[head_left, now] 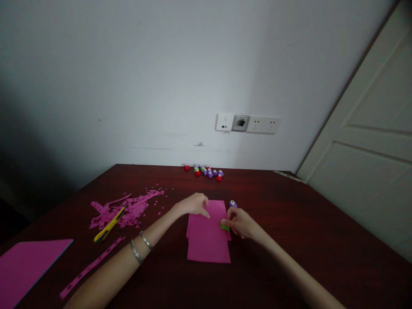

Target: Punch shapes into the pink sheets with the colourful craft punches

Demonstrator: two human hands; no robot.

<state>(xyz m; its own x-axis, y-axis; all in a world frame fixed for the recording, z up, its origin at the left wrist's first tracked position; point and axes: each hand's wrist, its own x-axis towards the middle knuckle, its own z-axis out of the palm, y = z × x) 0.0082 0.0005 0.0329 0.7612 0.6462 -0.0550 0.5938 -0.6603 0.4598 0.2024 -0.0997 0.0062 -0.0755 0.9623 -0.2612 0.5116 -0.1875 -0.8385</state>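
Note:
Pink paper sheets lie overlapped on the table in front of me. My left hand rests over their upper left part, thumb and fingers apart, with nothing visible between them. At the right edge of the paper, my right hand grips a small green craft punch, partly covered by the fingers. Just beyond that hand stands a purple craft punch with a white, eye-like top.
Several red, purple and green punches cluster by the wall. To the left are pink paper scraps, a yellow utility knife, a punched pink strip and a larger pink sheet. A door stands at right.

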